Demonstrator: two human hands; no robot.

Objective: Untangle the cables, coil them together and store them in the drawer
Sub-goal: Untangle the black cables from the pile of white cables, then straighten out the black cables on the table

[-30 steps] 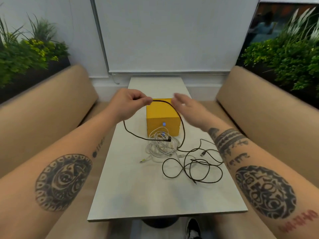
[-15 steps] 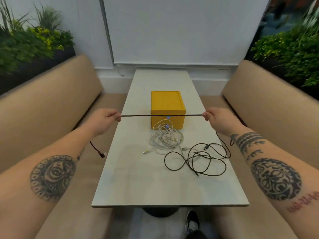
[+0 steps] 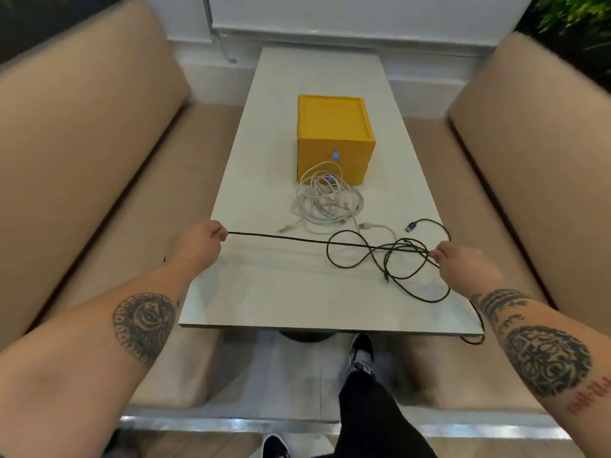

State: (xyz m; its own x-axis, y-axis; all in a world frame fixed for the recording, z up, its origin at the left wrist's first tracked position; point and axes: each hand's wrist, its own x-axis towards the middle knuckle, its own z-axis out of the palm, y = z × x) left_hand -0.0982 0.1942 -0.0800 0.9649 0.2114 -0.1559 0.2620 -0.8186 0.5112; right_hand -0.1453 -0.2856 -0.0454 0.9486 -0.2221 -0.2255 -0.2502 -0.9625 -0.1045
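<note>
Black cable pulled taut, lower than half a second ago

The left hand (image 3: pixel 198 244) and right hand (image 3: pixel 463 264), both closed on the black cable (image 3: pixel 297 239), have dropped from in front of the drawer box to just above the surface (image 3: pixel 264 292). Its loose loops lie by the right hand; beyond, the white cables (image 3: pixel 325 203) sit unmoved against the yellow drawer box (image 3: pixel 334 133).

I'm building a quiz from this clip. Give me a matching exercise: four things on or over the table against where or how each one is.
Things:
1. black cable
2. white cable bundle
3. yellow drawer box
4. left hand

States:
A. shut, farthest back on the table
B. pulled taut between both hands
C. heaped just in front of the box
D. pinching a cable over the table's left edge

Pairs: 1-B, 2-C, 3-A, 4-D
</note>
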